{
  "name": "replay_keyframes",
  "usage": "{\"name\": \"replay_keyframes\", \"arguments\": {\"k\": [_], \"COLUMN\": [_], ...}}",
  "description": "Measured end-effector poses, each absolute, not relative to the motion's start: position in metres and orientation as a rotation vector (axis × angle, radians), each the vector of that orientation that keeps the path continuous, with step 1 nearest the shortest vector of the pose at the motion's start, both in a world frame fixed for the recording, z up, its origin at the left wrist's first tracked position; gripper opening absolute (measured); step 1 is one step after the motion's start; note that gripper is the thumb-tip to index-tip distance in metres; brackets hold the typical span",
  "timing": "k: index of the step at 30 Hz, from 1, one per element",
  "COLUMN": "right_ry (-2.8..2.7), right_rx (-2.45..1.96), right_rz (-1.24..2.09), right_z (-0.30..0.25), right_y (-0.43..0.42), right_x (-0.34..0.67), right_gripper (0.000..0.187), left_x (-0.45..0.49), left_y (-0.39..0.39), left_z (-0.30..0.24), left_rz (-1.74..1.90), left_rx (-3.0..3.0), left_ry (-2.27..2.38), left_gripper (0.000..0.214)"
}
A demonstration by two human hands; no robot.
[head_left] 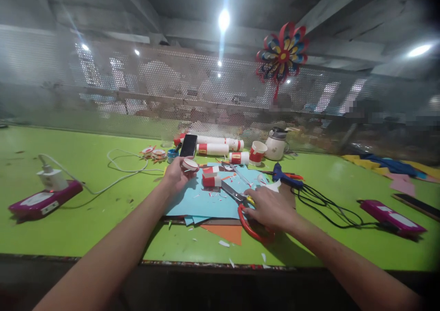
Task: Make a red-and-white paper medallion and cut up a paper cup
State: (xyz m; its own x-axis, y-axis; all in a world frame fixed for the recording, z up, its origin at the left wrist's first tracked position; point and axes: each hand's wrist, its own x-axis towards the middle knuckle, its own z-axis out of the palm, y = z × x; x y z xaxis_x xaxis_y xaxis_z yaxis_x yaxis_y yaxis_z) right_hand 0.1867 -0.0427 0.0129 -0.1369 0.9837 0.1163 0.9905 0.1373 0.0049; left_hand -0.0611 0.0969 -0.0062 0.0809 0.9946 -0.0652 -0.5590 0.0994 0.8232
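Note:
My left hand pinches a round white piece with a red rim, which looks like the bottom of a paper cup. Over at the right, my right hand has its fingers curled on the handles of a pair of scissors with red and yellow grips. The blades point to the left, low over blue paper sheets. By the blade tip lie red and white cut cup pieces, with small scraps scattered round them.
Behind the paper are a phone, stacked paper cups, a single cup and a kettle. A blue glue gun lies right, its cable near a purple power strip. Another power strip sits left.

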Motion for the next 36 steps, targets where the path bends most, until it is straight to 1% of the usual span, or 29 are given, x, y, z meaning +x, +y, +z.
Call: {"name": "replay_keyframes", "arguments": {"k": [4, 6, 8, 10, 12, 13, 17, 20, 24, 28, 33, 36], "right_ry": [-2.223, -2.196, -2.184, -2.168, -2.152, -2.145, -2.137, -2.117, -2.070, -2.009, -1.991, -2.024], "right_rx": [-1.918, -1.863, -1.801, -1.741, -1.689, -1.667, -1.583, -1.559, -1.629, -1.788, -1.989, -2.092], "right_rz": [-0.045, 0.024, 0.096, 0.163, 0.238, 0.278, 0.447, 0.481, 0.365, 0.121, -0.183, -0.305], "right_z": [0.028, 0.032, 0.031, 0.026, 0.018, 0.014, 0.007, 0.016, 0.042, 0.066, 0.079, 0.082], "right_y": [-0.028, -0.010, 0.010, 0.028, 0.042, 0.047, 0.061, 0.073, 0.097, 0.122, 0.141, 0.150], "right_x": [0.180, 0.170, 0.158, 0.143, 0.130, 0.124, 0.111, 0.118, 0.151, 0.192, 0.217, 0.216], "right_gripper": [0.041, 0.042, 0.039, 0.033, 0.021, 0.018, 0.023, 0.023, 0.026, 0.031, 0.030, 0.031], "left_x": [-0.060, -0.058, -0.056, -0.055, -0.054, -0.053, -0.052, -0.054, -0.054, -0.049, -0.042, -0.040], "left_y": [0.098, 0.097, 0.095, 0.093, 0.092, 0.092, 0.092, 0.092, 0.091, 0.086, 0.079, 0.077], "left_z": [-0.009, -0.011, -0.012, -0.014, -0.015, -0.016, -0.017, -0.016, -0.014, -0.014, -0.015, -0.016], "left_rz": [1.300, 1.292, 1.294, 1.294, 1.290, 1.291, 1.325, 1.372, 1.405, 1.362, 1.327, 1.306], "left_rx": [0.698, 0.692, 0.690, 0.693, 0.697, 0.697, 0.677, 0.651, 0.636, 0.672, 0.723, 0.748], "left_ry": [0.807, 0.838, 0.872, 0.900, 0.918, 0.924, 0.935, 0.942, 0.949, 0.928, 0.918, 0.898], "left_gripper": [0.029, 0.029, 0.027, 0.026, 0.026, 0.026, 0.022, 0.023, 0.025, 0.022, 0.020, 0.020]}}
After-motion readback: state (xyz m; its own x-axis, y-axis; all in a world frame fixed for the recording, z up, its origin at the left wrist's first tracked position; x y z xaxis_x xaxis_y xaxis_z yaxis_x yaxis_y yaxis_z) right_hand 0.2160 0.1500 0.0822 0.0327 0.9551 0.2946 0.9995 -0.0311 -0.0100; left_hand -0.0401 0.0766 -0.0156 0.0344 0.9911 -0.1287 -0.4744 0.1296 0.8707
